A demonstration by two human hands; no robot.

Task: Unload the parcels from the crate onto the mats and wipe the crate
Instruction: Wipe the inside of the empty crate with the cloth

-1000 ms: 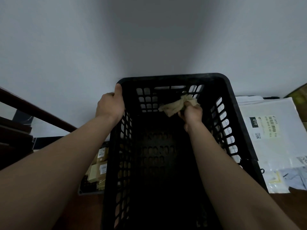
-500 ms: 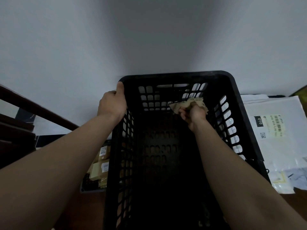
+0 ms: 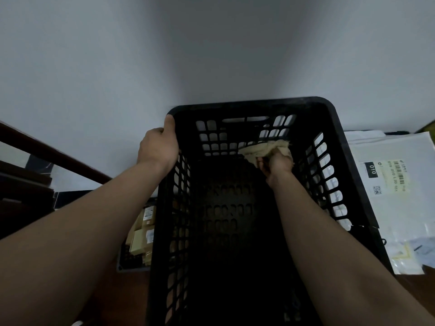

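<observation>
A black slotted crate (image 3: pixel 334 118) fills the middle of the view, and no parcels show inside it. My left hand (image 3: pixel 159 147) grips its far left rim corner. Deep inside, my right hand (image 3: pixel 275 164) is closed on a crumpled beige cloth (image 3: pixel 261 149), pressed at the far wall near the right corner. White mailer parcels (image 3: pixel 388 184) with labels lie to the right of the crate. Brown cardboard parcels (image 3: pixel 142 234) lie on a dark mat (image 3: pixel 128 267) to the left, partly hidden by my left arm and the crate.
A white wall rises just behind the crate. A dark wooden rail (image 3: pixel 47 151) slants at the left. Reddish-brown flooring (image 3: pixel 122 300) shows beside the crate's near left side.
My right hand has slid the cloth rightwards along the far inner wall toward the right corner. My left hand has kept its grip on the rim.
</observation>
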